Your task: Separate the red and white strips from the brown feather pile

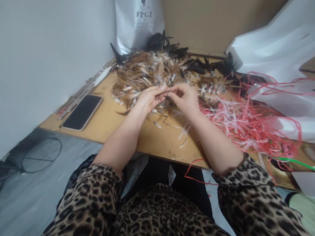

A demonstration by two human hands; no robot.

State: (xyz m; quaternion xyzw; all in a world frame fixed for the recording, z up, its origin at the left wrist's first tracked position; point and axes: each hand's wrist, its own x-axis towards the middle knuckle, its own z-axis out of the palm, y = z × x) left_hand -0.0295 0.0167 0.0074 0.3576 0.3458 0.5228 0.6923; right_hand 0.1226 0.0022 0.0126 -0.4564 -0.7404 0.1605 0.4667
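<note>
My left hand [152, 98] and my right hand [185, 99] meet fingertip to fingertip over the near edge of a heap of brown and white feathers [133, 75]. The thumb and forefinger of each are pinched together. Whatever lies between them is too small to make out against the feathers behind. Black feathers [159, 42] stick up along the back of the heap. Below my hands, small loose feather bits and pale clips or strips [185, 130] lie on the wooden table [160, 142].
A phone [83, 112] lies at the table's left. Tangled pink and white strips [248, 123] cover the right side, beside white plastic sheeting [284, 40]. A white printed bag [140, 18] stands behind the feathers. A red string [189, 171] hangs over the front edge.
</note>
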